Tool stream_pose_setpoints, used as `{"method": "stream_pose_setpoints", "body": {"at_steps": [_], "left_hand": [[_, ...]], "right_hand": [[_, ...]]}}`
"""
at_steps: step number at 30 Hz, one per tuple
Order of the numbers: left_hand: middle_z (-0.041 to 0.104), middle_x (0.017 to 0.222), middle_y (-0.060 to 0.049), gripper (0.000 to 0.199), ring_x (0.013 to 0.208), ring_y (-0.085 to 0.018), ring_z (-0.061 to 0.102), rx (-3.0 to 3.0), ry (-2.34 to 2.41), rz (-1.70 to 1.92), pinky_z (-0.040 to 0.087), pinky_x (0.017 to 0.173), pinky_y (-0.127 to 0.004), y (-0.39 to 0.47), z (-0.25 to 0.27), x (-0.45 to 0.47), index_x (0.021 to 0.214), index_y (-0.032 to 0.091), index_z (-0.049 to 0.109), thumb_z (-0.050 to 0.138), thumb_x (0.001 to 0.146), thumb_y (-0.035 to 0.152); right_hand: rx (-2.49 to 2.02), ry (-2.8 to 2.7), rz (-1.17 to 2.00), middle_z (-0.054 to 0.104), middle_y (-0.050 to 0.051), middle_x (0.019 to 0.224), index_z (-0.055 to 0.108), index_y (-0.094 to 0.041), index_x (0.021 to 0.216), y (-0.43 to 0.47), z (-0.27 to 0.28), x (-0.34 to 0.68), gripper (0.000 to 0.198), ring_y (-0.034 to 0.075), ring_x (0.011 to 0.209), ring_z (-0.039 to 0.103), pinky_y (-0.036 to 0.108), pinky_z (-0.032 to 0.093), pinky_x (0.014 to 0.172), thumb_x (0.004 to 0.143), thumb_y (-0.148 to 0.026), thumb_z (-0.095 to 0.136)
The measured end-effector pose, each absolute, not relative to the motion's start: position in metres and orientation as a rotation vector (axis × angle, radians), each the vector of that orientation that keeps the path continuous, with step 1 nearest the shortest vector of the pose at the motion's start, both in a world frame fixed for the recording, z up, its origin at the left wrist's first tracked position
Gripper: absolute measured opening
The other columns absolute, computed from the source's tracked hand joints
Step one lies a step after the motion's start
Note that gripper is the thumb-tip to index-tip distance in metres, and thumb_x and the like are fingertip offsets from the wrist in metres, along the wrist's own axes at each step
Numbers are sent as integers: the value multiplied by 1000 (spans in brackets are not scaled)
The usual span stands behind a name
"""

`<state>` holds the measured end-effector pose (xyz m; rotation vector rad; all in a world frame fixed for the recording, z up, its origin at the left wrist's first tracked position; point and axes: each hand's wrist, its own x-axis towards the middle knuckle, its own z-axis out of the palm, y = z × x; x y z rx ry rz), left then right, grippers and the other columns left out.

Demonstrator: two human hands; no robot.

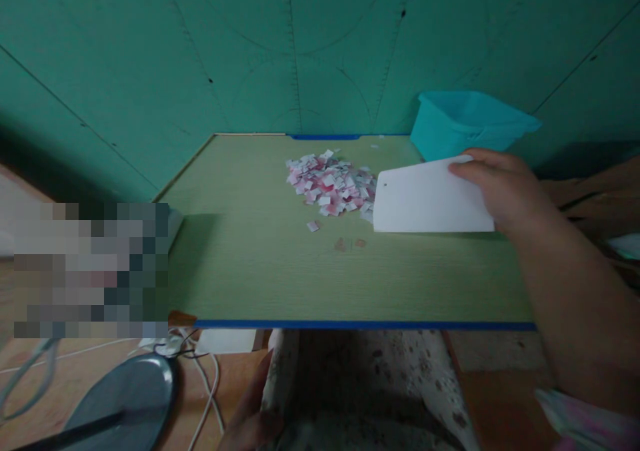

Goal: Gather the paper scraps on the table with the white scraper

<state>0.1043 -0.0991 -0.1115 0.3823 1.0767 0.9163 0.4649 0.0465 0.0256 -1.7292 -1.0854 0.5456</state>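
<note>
My right hand [505,187] grips a flat white plastic sheet [433,197] by its right end, thumb on top, with a small hole near the far end. The sheet is tilted over the table, and its left edge is against a heap of small pink and white paper pieces [333,184]. Below the table's front edge, my left hand [255,417] holds the left wall of a dirty white open container [425,377] spotted with dark stains. Its inside is dark, and its contents cannot be made out.
The heap lies on a pale green tabletop [260,277] with blue edging. One loose paper piece [313,226] lies in front of it. A turquoise bin [450,134] stands at the back right by the green wall. A round dark base [125,397] and white cables [213,384] are at lower left.
</note>
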Motion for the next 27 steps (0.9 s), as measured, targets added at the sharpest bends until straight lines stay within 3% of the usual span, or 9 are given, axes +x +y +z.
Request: {"method": "stream_pose_setpoints", "body": {"at_steps": [4,7,10,15,27], "left_hand": [[70,74,5,57,89,-22,62,402,1106,964,49,73,-28,-98,-123,99,97,31,63,64,53,-4],[71,71,3,70,92,-29,61,406,1111,948,50,74,-35,-97,-131,99,106,35,60,65,47,-3],[72,80,-2,66,95,-34,59,471,1106,889,48,79,-44,-96,-138,100,109,32,60,64,49,5],[70,91,-6,61,100,-37,55,508,1047,884,46,81,-46,-98,-142,101,111,30,59,66,50,21],[70,81,-4,53,94,-33,58,404,1047,866,48,73,-41,-95,-113,110,104,27,62,62,52,18]], "right_hand": [[-1704,-1086,509,40,-5,47,48,-19,67,47,25,462,14,8,40,37,23,20,38,65,-30,58],[-1588,-1012,523,41,-5,50,47,-19,67,47,25,459,13,7,42,37,22,23,40,65,-26,57],[-1501,-1047,639,45,-4,56,48,-19,69,49,20,455,13,7,46,39,22,25,42,67,-29,57],[-1519,-1321,614,46,-4,60,51,-18,70,52,8,448,19,6,53,39,22,26,48,73,-36,55],[-1438,-1365,815,47,-4,60,53,-22,70,51,2,444,19,9,52,42,22,29,46,70,-40,58]]}}
